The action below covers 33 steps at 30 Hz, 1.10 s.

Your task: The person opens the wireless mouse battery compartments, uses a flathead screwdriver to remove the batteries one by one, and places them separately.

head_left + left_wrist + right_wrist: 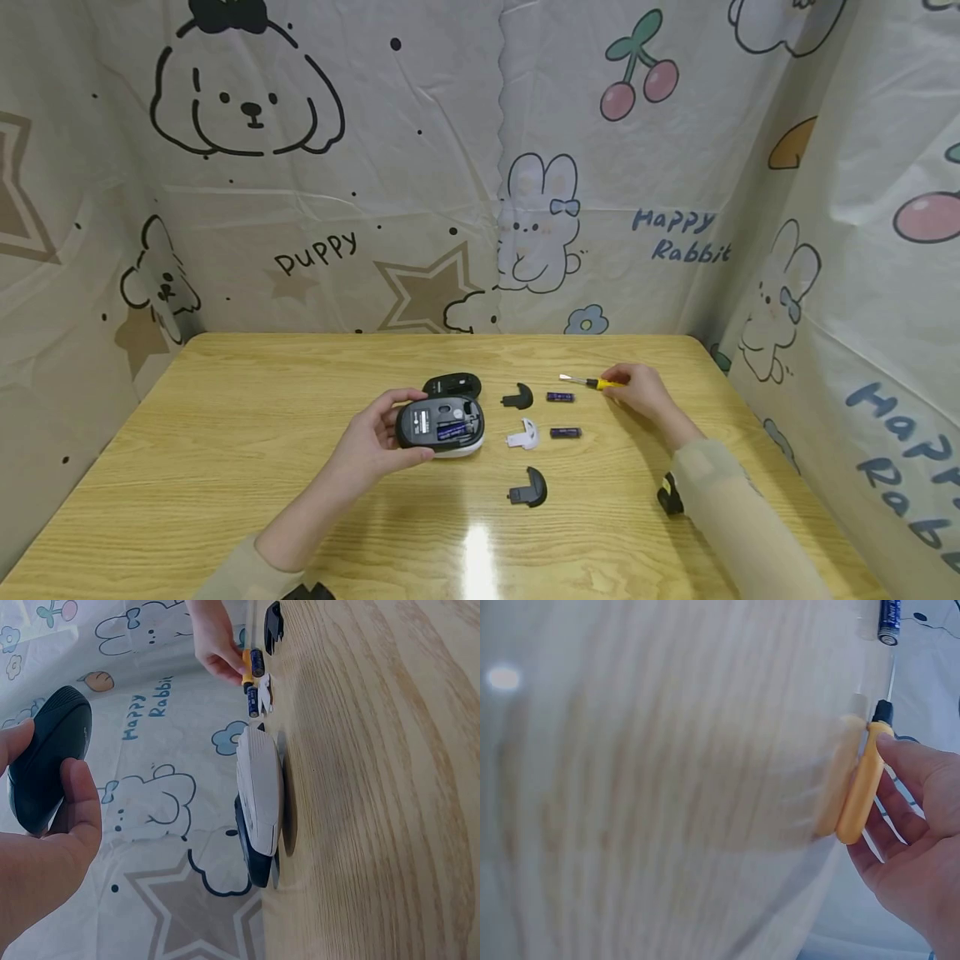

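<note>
In the head view my left hand grips a black computer mouse with its underside up and its battery bay uncovered. A blue battery lies in that bay. The left wrist view shows the held mouse raised off the table, between thumb and fingers. Under it a white mouse rests on the table, and behind that sits another black mouse. At the right, my right hand pinches the yellow handle of a small screwdriver, which lies low at the tabletop.
Between the hands lie two blue batteries, two black mouse covers and a white cover. The wooden table meets printed cloth at the back and sides.
</note>
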### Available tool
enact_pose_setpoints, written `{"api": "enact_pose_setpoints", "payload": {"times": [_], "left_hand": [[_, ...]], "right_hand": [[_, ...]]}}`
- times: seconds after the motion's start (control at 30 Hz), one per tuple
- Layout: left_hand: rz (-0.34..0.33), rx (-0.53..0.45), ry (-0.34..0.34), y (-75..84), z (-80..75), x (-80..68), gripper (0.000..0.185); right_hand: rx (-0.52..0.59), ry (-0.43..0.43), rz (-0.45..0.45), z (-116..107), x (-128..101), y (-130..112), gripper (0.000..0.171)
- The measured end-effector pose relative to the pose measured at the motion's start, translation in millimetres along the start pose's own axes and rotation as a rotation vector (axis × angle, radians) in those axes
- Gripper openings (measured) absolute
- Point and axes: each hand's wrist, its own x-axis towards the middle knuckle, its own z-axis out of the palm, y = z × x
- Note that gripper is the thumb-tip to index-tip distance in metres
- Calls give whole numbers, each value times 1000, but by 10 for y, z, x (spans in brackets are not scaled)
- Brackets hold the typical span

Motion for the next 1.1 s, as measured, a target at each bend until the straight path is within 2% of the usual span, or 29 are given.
{"api": "enact_pose_setpoints", "payload": {"times": [0.23,0.47,0.7,0.87,1.1], "left_hand": [[6,-9,-3,5,1,-11,69],[15,-19,-17,2,6,-3,71],[19,-2,-7,15,15,-2,71],[27,-9,-24,-10,39,14,71],[27,-19,-27,-1,63,21,71]], "right_hand": [[11,-6,13,-106,-67,-115,23],[-13,19,-32,-242,-136,-303,25],[6,10,-59,-403,-191,-513,30],[28,10,-73,-490,-232,-657,31],[36,44,-113,-614,-321,-880,33]]}}
